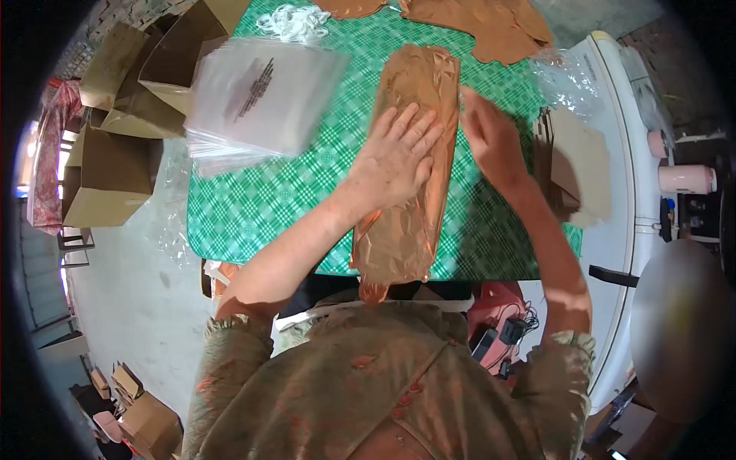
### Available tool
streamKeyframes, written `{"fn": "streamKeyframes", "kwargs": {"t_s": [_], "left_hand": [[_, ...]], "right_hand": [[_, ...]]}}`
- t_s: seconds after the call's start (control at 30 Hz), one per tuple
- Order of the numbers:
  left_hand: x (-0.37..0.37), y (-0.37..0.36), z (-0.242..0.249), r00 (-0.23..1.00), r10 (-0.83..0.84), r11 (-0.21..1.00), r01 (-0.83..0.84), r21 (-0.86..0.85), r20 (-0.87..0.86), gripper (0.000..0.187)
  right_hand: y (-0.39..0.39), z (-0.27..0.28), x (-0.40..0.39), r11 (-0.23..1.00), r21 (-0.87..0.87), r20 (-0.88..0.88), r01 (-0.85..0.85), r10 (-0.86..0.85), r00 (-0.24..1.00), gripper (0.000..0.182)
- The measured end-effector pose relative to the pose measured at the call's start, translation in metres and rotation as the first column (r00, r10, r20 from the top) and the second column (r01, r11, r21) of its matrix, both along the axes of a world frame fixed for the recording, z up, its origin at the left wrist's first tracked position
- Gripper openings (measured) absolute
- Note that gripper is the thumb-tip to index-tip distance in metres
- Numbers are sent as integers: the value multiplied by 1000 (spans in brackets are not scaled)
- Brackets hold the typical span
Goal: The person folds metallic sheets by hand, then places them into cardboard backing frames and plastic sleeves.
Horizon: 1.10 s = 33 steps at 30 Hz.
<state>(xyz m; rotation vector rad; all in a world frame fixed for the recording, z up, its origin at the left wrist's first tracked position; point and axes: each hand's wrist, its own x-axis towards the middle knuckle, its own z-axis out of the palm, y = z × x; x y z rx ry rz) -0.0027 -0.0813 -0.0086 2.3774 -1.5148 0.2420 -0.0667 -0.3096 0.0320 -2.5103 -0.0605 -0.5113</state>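
A long folded strip of shiny copper-coloured foil point(399, 238) lies lengthwise on the green checked tablecloth point(307, 207), its lower end hanging over the near edge. My left hand point(397, 157) rests flat on its middle, fingers spread. Beside the foil's upper right edge is my right hand point(492, 142), fingers slightly curved with a gap to the thumb; nothing shows in it, and it is a little blurred. To the left lies a stack of clear plastic bags point(307, 92) with dark printing.
More copper foil pieces point(498, 31) and a white heap of string-like loops point(294, 23) lie at the far edge. Flat cardboard pieces point(583, 161) stand at the right by a white appliance point(613, 299). Open cardboard boxes point(115, 169) stand at the left.
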Motion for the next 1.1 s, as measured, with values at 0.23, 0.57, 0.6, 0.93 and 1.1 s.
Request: {"fn": "streamKeyframes", "kwargs": {"t_s": [0.23, 0.57, 0.6, 0.93, 1.1], "left_hand": [[2, -1, -6, 1000, -13, 999, 14, -50, 20, 62], [7, -2, -18, 999, -35, 982, 38, -183, 22, 60], [7, -2, -17, 999, -33, 982, 37, -188, 27, 60], [8, -1, -17, 999, -24, 981, 32, -190, 41, 57], [7, -1, -14, 999, -33, 978, 36, -206, 17, 56]], "right_hand": [[80, 11, -139, 463, 831, -377, 309, 59, 924, 55], [89, 19, -138, 363, 803, -568, 473, 226, 791, 46], [84, 14, -134, 350, 810, -570, 471, 279, 773, 42], [91, 29, -118, 567, 707, -596, 423, 155, 788, 25], [93, -9, -118, 578, 772, -345, 264, 32, 938, 37]]}}
